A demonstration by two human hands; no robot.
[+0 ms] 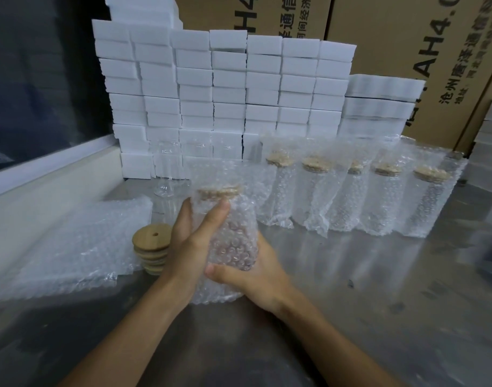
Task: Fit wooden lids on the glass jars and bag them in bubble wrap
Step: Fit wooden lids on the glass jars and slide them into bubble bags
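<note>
Progress, judged from the bench as it lies: roughly half or more of the visible batch looks done.

Landmark: the wall of white foam blocks (225, 88) at the back of the steel bench (379, 289).

In front of the wall's right half stands a row of bagged jars (351, 191), five counted, each upright in a bubble-wrap sleeve with a wooden lid showing through the top. These read as finished.

In front of the wall's left foot, a few bare glass jars (166, 174) wait, unlidded and unbagged. Exact count unclear; the glass is hard to read against the foam.

Well forward and left of the wall lies a flat stack of bubble-wrap bags (80, 247). Just to its right, a short pile of wooden lids (151, 251), the top one with a small straw hole. So lids and bags are both still in stock.

Jar in hand (228, 236): held above the bench, well forward of the wall's middle, tilted slightly. Already lidded, and the lid is visible near the bag's upper end. Clear glass body shows dimly through the bubbles. Slack bag material trails below the hands, toward the person.

Left hand (191, 241) grasps the upper body of the bagged jar, fingers curled round it, thumb near the lid. Right hand (256, 272) cups and grips the lower end from beneath.

Likely left for this jar: set it in the row.
</note>
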